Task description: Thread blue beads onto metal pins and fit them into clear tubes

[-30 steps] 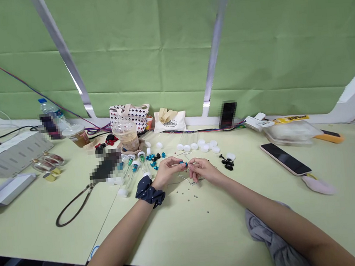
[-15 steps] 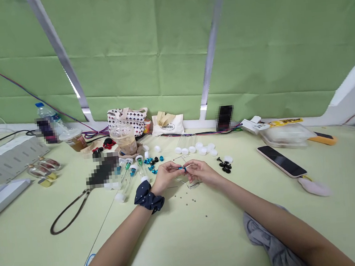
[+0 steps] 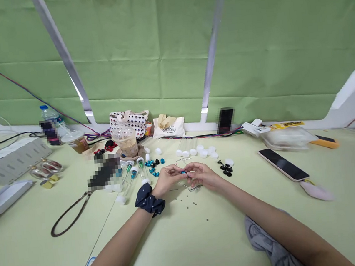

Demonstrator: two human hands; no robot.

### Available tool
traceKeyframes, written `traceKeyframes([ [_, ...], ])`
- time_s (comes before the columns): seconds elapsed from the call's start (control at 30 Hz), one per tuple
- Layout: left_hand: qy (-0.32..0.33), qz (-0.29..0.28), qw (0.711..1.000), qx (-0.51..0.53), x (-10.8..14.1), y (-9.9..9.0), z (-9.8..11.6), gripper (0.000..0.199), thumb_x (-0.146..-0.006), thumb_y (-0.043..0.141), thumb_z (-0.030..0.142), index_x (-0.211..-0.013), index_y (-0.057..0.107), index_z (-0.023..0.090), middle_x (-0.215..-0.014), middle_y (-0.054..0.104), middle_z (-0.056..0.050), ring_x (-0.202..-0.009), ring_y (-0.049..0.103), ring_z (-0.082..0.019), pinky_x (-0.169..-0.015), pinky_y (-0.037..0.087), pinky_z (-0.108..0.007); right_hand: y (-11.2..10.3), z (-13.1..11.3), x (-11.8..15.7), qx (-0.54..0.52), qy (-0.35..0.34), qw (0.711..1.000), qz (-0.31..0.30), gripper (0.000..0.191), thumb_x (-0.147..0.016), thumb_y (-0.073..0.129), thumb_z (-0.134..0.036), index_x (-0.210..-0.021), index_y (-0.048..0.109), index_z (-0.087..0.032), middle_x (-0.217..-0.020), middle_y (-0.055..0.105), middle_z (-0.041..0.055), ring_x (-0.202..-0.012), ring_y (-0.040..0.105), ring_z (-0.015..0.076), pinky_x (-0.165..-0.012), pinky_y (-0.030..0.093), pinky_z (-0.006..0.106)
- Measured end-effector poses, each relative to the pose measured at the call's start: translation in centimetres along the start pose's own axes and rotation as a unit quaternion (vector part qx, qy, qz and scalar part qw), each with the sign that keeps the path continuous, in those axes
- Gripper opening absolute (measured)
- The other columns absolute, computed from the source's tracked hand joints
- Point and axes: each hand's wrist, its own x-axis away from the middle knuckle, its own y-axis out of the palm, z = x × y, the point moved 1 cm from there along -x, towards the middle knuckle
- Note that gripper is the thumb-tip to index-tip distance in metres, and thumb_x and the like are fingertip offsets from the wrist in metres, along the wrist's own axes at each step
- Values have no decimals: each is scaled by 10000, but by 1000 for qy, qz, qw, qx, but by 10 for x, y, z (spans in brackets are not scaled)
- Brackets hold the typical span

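Right now, in the head view, two hands meet over the middle of the pale table (image 3: 176, 250). The left hand (image 3: 168, 180) pinches a small blue piece (image 3: 184, 172) with its thumb and fingers. The right hand (image 3: 204, 176) pinches the same piece from the other side, so the piece sits between both sets of fingertips. It is too small to see well.

A dark spotted hair tie (image 3: 149, 200) goes around the left wrist. Thin metal sticks (image 3: 196, 188) lie just under the hands, and tiny gray dots (image 3: 193, 203) are spread on the table nearer the person. More blue bits (image 3: 154, 174) lie to the left, beside some clear tubes (image 3: 141, 168). Black pieces (image 3: 226, 169) lie to the right, near a phone (image 3: 283, 164). White caps (image 3: 211, 150) sit behind the hands.
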Motion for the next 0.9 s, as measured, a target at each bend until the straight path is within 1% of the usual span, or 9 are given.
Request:
traceKeyframes([
  [0.07,-3,10,1000,-2,0,-1,1,304,-555,802,278,-769,655,119,-813,691,-64,-752,652,-181,-751,500,-305,0,-1,0,4,-8,1000,-8,373,-652,740,-361,-940,583,-184,-866,600,16,-662,615,114,-593,552,278],
  [0.17,-16,8,1000,2,1,-1,4,302,-597,776,326,-792,669,122,-820,698,-78,-728,653,-183,-743,508,-316,1,-1,0,21,-14,1000,7,359,-666,720,-395,-917,583,-177,-821,607,14,-652,614,115,-605,553,290],
  [0.33,-51,4,999,20,3,-2,9,314,-656,722,392,-818,677,127,-825,696,-76,-713,666,-200,-728,521,-330,0,-2,-1,74,-33,997,15,362,-673,701,-430,-883,576,-163,-729,601,4,-597,609,117,-550,539,282],
  [0.43,-66,-6,998,10,3,-5,10,332,-640,740,373,-848,662,126,-805,700,-78,-725,672,-214,-726,522,-342,0,-3,0,106,-50,993,13,351,-688,687,-431,-877,574,-157,-744,602,5,-584,614,116,-537,536,275],
  [0.57,-62,-26,997,-40,2,-8,9,293,-600,772,327,-743,635,111,-705,694,-76,-673,665,-197,-662,523,-311,1,-3,0,137,-50,989,11,363,-696,665,-461,-863,575,-152,-721,612,6,-530,613,111,-494,521,253],
  [0.67,-43,-34,998,-43,1,-9,7,286,-595,773,321,-690,594,118,-718,695,-72,-688,663,-188,-662,522,-301,1,-3,0,137,-31,990,13,389,-702,645,-491,-875,572,-150,-672,613,0,-495,608,112,-477,517,250],
  [0.77,-23,-41,998,-38,-1,-9,6,302,-603,768,316,-678,547,126,-768,698,-76,-714,663,-181,-667,517,-290,-1,-3,0,116,-28,993,13,385,-712,644,-481,-904,573,-154,-753,634,23,-596,638,138,-519,541,271],
  [0.83,-22,-44,998,-28,-2,-10,7,319,-615,761,323,-676,514,131,-780,697,-75,-713,667,-182,-675,516,-298,-3,-4,-1,98,-32,995,4,379,-695,677,-441,-931,577,-162,-827,642,39,-722,646,162,-583,559,296],
  [0.9,-28,-46,998,-15,-2,-11,9,346,-614,761,333,-674,482,137,-779,696,-75,-710,672,-190,-682,517,-315,-6,-3,-2,86,-31,996,-6,386,-676,704,-407,-953,580,-169,-859,643,44,-793,635,175,-630,563,317],
])
